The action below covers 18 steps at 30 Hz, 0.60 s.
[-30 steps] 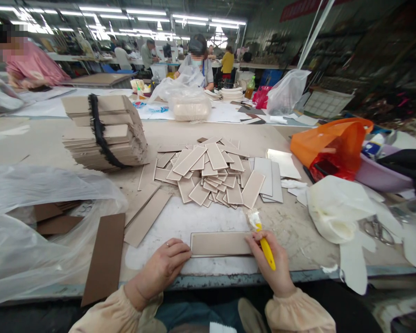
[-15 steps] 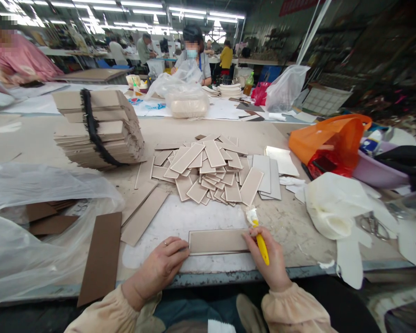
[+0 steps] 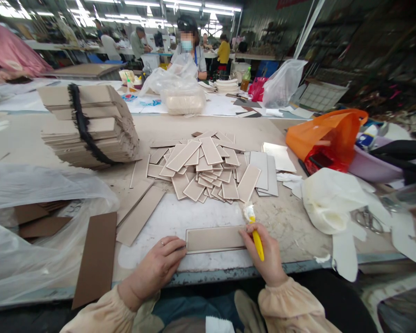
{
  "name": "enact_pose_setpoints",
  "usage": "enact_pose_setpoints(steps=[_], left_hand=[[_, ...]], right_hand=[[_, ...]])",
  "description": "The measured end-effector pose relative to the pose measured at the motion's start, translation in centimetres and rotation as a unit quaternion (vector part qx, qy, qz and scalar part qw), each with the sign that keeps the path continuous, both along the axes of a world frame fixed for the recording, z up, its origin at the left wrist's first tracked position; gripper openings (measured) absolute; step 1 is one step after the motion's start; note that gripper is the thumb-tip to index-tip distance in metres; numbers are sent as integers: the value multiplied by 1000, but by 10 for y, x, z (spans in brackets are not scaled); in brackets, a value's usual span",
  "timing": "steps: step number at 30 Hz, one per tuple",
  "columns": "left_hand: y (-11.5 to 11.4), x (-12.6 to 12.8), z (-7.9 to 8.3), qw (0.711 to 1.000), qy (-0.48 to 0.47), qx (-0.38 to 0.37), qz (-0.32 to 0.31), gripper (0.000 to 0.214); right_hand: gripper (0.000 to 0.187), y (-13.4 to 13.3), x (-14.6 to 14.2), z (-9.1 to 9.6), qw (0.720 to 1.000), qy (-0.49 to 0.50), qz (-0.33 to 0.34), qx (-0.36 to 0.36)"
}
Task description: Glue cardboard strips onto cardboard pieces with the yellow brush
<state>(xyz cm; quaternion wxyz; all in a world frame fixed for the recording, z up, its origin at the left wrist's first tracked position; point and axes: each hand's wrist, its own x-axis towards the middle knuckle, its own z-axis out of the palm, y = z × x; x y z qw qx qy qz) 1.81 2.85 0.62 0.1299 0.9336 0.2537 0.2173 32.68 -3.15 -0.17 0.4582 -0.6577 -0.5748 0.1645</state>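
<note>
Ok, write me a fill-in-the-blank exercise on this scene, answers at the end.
1. The right hand holds a white-tipped brush whose handle is ____.
2. The left hand is at the ____ end of the thin beige rectangular strip.
3. A frayed ____ band wraps the stack of beige rectangular boards.
4. The person at the far left wears a ____ top.
Missing words: yellow; left; black; pink.

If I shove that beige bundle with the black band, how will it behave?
The beige bundle is probably fairly heavy, being so thickly layered. Pushed, it may shift askew, since its edges already sit unevenly. The black band would likely help keep it from scattering, as it runs across the layers.
</note>
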Motion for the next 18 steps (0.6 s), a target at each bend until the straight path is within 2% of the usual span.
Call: enact_pose_setpoints(steps=[18], left_hand=[[0,-1,1,1000,26,11,4,25]], right_hand=[[16,0,-1,1,1000,-4,6,-6]])
